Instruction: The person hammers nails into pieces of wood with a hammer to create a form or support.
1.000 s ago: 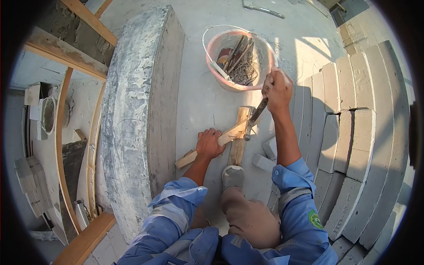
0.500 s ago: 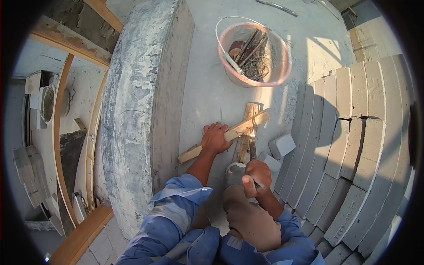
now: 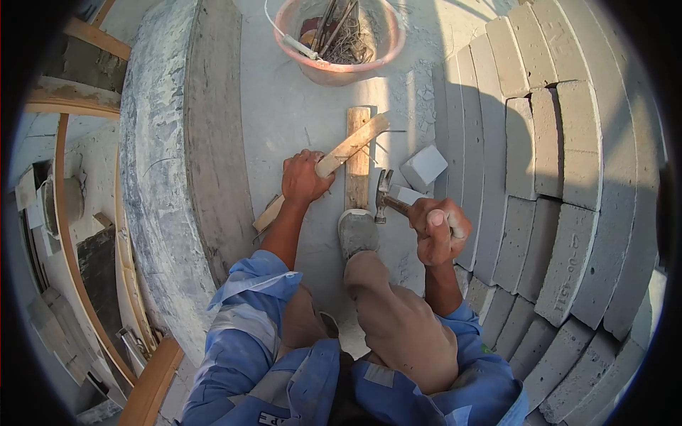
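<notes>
My left hand is wrapped round a narrow wooden strip, which slants up to the right. Under its far part lies a second piece of wood, pointing away from me. Thin nails stick out near the strip's far end. In my right hand is a claw hammer, gripped by the handle. Its metal head hangs to the right of the lower wood, apart from both pieces. My shoe is at the near end of the lower wood, seemingly on it.
A pinkish bucket holding sticks and wiry scraps stands ahead. Stacked grey blocks line the right side, with a loose pale block nearer. A long concrete-like slab and timber framing are on the left.
The hammer has come away from the strip's far end, back and to the right. Nails now show there. The view has shifted, so the bucket sits higher and further left.
</notes>
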Demonstrator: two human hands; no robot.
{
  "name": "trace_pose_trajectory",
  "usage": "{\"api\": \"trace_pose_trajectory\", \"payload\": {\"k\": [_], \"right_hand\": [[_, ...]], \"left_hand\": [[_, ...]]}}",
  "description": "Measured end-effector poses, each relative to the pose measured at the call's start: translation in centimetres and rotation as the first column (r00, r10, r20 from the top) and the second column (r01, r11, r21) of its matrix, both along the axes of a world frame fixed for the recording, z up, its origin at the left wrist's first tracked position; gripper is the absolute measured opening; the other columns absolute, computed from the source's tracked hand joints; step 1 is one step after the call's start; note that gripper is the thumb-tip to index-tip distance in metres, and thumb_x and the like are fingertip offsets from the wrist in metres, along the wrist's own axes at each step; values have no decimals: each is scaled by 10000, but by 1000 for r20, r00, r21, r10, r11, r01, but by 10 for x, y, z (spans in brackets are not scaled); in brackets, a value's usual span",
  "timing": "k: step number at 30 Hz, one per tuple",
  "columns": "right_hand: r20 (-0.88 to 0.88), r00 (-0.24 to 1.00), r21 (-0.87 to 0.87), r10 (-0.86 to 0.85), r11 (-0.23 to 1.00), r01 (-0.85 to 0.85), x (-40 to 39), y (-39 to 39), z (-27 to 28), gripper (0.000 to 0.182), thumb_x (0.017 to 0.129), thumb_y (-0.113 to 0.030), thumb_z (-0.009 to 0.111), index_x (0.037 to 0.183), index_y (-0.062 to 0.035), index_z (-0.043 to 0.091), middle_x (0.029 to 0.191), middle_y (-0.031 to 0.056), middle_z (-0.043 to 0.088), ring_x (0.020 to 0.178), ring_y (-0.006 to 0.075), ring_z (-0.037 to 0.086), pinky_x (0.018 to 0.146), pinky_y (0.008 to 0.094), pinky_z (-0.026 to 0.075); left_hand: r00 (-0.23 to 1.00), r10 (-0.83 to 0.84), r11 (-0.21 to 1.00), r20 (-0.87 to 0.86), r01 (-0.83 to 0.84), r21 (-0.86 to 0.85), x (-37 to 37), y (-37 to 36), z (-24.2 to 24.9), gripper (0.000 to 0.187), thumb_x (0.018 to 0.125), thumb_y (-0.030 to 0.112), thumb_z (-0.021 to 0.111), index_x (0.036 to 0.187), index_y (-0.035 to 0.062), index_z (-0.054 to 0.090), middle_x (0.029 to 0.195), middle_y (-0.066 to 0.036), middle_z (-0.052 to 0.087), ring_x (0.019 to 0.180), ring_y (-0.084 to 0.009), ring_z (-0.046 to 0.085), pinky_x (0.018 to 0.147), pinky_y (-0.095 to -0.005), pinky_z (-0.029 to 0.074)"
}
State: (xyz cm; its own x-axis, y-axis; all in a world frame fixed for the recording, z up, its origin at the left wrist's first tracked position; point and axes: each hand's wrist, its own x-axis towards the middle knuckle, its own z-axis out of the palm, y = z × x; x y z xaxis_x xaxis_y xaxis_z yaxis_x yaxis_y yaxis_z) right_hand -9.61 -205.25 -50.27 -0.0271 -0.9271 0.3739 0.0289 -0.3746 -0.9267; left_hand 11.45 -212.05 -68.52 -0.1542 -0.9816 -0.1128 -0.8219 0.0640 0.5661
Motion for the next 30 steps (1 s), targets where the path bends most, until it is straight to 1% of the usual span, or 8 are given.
{"api": "trace_pose_trajectory", "payload": {"k": [7, 9, 18, 21, 24, 26, 28, 30], "right_hand": [[-53, 982, 285, -181, 940, 189, -25, 27, -52, 358, 1004, -152, 454, 669, -82, 350, 506, 6, 345, 427, 87, 291, 419, 285, 321], [147, 956, 459, -255, 874, 162, -26, 31, -68, 360, 994, -168, 527, 670, -86, 394, 543, -18, 387, 467, 66, 342, 444, 263, 301], [112, 951, 476, -288, 855, 203, -37, 34, -77, 352, 1009, -202, 514, 693, -88, 408, 552, -11, 384, 483, 76, 366, 482, 275, 371], [107, 953, 481, -285, 853, 202, -37, 36, -80, 353, 1011, -213, 507, 697, -88, 407, 555, -10, 386, 487, 76, 369, 491, 278, 376], [94, 957, 464, -274, 863, 201, -38, 38, -80, 354, 1015, -219, 496, 699, -90, 400, 558, -6, 387, 488, 80, 365, 501, 281, 381], [104, 953, 466, -286, 860, 207, -38, 42, -79, 355, 1018, -221, 485, 700, -90, 395, 558, -3, 385, 490, 86, 366, 509, 285, 388], [109, 952, 462, -287, 862, 207, -38, 48, -78, 357, 1021, -222, 474, 701, -90, 389, 558, 0, 384, 492, 91, 366, 517, 289, 395], [89, 947, 413, -309, 876, 248, -39, 58, -78, 352, 1025, -218, 454, 708, -81, 389, 559, 11, 390, 498, 103, 373, 538, 297, 416]], "left_hand": [[997, 72, 989, -30, -67, 134, -1, 2, 8, 480, 700, 336, 787, 1098, 89, 682, 1035, -109, 650, 1005, -308, 626, 865, -418, 498], [998, 63, 988, -24, -59, 140, 2, -1, 11, 498, 706, 355, 794, 1108, 83, 683, 1045, -118, 660, 992, -317, 639, 848, -424, 510], [883, 460, 857, 93, -469, 216, 31, -9, 21, 502, 773, 301, 767, 1209, 85, 640, 1131, -156, 636, 1077, -342, 607, 901, -429, 485], [849, 469, 877, 242, -415, -244, 22, -3, 19, 516, 771, 269, 761, 1236, 86, 634, 1254, -146, 599, 1161, -334, 564, 965, -445, 451], [998, -10, 934, 66, 33, -355, -2, -6, 46, 557, 821, 143, 669, 1364, 162, 544, 1396, -125, 486, 1291, -318, 442, 1067, -493, 357], [967, -255, 931, 24, 252, -264, -22, -6, 42, 537, 859, 123, 618, 1384, 197, 530, 1427, -119, 462, 1320, -308, 419, 1085, -501, 339], [726, -596, 739, 343, 663, -120, -43, 3, 8, 434, 948, 153, 493, 1363, 266, 554, 1505, -94, 391, 1406, -272, 331, 1139, -475, 289], [714, -615, 716, 336, 683, -142, -44, 10, -19, 392, 969, 188, 450, 1330, 275, 578, 1529, -82, 363, 1428, -253, 303, 1155, -468, 273]]}}
